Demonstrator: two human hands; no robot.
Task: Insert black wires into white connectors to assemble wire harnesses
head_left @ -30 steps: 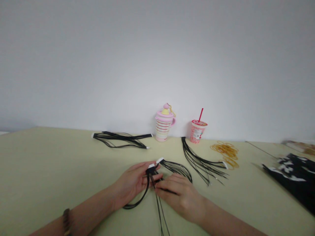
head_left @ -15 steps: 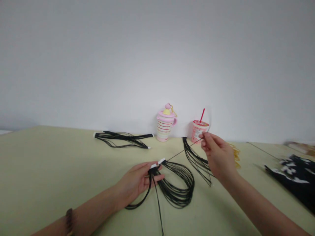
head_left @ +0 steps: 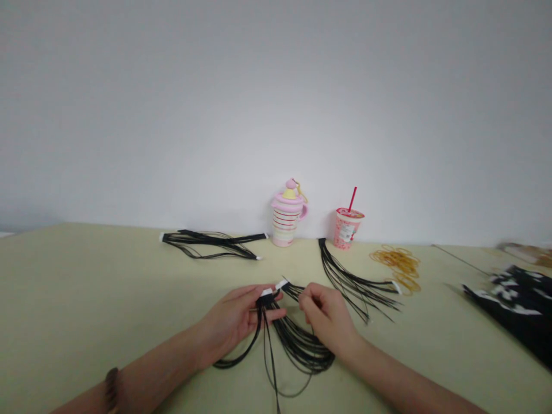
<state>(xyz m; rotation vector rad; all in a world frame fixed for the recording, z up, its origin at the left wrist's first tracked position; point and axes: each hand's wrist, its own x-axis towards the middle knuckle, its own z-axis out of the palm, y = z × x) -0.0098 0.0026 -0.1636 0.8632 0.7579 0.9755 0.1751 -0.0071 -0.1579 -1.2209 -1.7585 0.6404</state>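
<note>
My left hand [head_left: 241, 322] is closed round the connector end of a black wire harness [head_left: 304, 351]. Two white connectors, one [head_left: 266, 293] at the thumb and another [head_left: 282, 284] just past the fingertips, show there. From them the thin black wires loop down to the right, and a few strands trail toward me. My right hand [head_left: 325, 316] is curled at the upper part of the loop, thumb and fingers pinched on the black wires right of the farther connector. Its fingers hide exactly which strands are in the pinch.
Another black harness [head_left: 215, 244] lies at the back left, and one more [head_left: 345, 279] fans out behind my right hand. A striped cup [head_left: 284, 221] and a pink cup with straw [head_left: 348, 230] stand by the wall. Yellow rubber bands [head_left: 399, 264] and black-and-white cloth [head_left: 513, 299] lie right.
My right hand has come down and left, from holding a single wire stretched out near the pink cup to the bundle beside my left hand. The left hand keeps its hold.
</note>
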